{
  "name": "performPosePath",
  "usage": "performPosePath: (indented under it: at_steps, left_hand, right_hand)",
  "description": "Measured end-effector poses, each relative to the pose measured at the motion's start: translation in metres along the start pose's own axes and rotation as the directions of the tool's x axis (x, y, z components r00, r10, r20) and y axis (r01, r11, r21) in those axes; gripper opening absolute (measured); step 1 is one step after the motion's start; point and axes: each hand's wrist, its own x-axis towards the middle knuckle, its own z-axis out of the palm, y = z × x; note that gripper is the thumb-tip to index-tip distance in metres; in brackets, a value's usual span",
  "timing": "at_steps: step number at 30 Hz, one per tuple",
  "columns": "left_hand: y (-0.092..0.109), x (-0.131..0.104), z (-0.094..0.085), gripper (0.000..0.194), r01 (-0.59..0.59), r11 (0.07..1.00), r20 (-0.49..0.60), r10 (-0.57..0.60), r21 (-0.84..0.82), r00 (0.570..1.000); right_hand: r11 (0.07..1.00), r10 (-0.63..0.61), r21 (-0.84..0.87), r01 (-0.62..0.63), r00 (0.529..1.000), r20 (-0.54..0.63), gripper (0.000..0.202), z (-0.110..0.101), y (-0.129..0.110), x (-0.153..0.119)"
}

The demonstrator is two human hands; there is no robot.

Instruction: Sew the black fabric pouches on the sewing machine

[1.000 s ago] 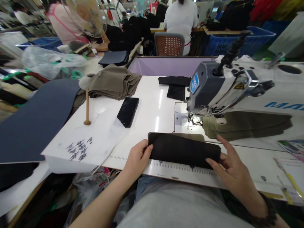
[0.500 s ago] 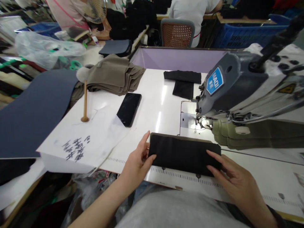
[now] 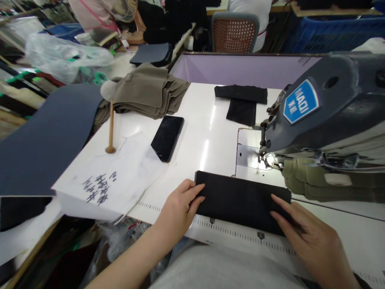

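Observation:
A long black fabric piece [image 3: 237, 196] lies near the front edge of the white sewing table [image 3: 192, 148]. My left hand [image 3: 183, 204] pinches its left end between thumb and fingers. At its right end, the thumb and forefinger of my right hand [image 3: 309, 228] grip the cloth; the other fingers are partly hidden. Behind the piece and to the right stands the sewing machine [image 3: 325, 104], its needle area lit. Olive fabric pieces [image 3: 315, 184] rest under the machine head. Two black fabric pieces [image 3: 242, 94] lie farther back, one overlapping the other.
A black phone [image 3: 167, 137], a wooden stick with a pale round head [image 3: 111, 128] and paper with handwriting [image 3: 120, 172] are on the left. Stacked brown fabric [image 3: 147, 90] lies behind them. A person in white sits beyond a chair [image 3: 234, 34].
The camera view has shifted, and the machine appears larger. The olive edge seen behind the black piece before no longer shows. Both hands still hold its ends.

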Motion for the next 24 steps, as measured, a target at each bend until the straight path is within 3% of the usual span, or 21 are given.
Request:
performPosePath:
  at_steps: [6,24]
  left_hand:
    - [-0.0008,0.0024,0.0003,0.024,0.034,0.999,0.035,-0.034,-0.011,0.999]
    - [0.0015,0.0059,-0.0008,0.026,0.154,0.988,0.111,-0.15,-0.023,0.982]
  right_hand:
    - [0.988,-0.104,-0.113,0.101,0.994,-0.023,0.036,0.0034,0.0038,-0.0041]
    - [0.97,-0.134,-0.204,0.13,0.991,-0.006,0.042,0.0016,0.0038,0.003]
